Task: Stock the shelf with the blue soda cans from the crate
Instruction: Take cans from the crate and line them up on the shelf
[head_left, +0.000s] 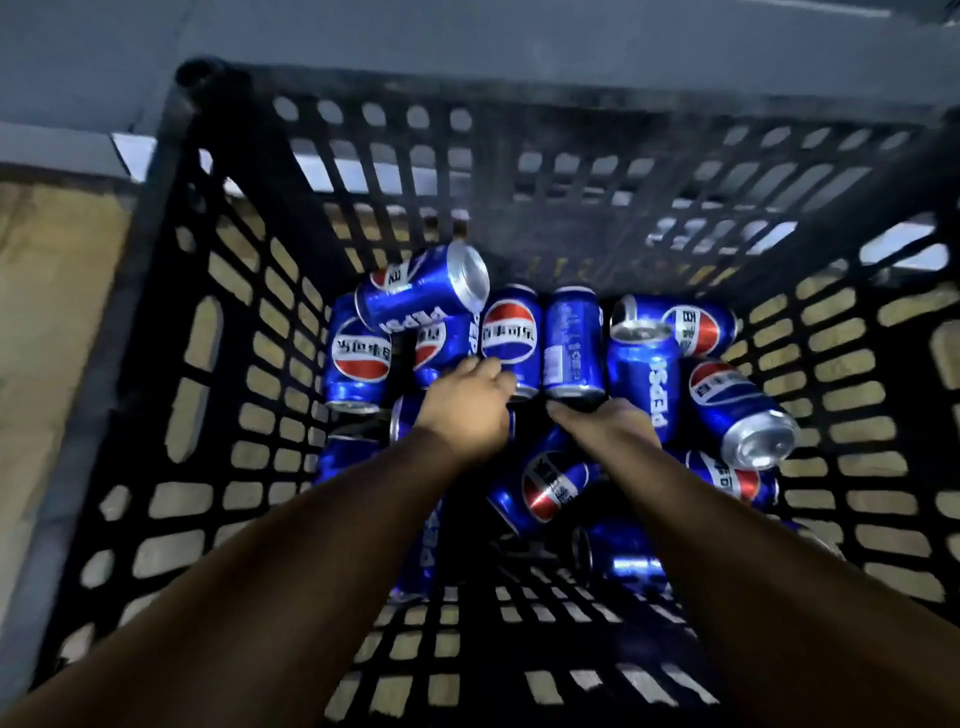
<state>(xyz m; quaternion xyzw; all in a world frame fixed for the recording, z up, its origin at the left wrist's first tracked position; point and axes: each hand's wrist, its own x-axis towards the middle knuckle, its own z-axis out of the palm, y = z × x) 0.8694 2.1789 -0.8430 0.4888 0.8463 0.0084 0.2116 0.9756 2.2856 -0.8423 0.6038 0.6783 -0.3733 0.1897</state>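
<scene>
1. Both hands reach deep into the black crate (156, 322), since the blue soda cans (574, 343) lie jumbled at its bottom.
2. The left hand (467, 400) curls over one can; the right hand (608, 421) touches another, grip unclear.
3. No shelf shows.

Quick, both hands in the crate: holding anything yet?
Left hand: down among the blue cans; grip cannot be told, fingers hidden.
Right hand: on the cans too; grip cannot be told.

Dim, bluish frame — edges bowed (wide-angle), top motion-blurred.
</scene>
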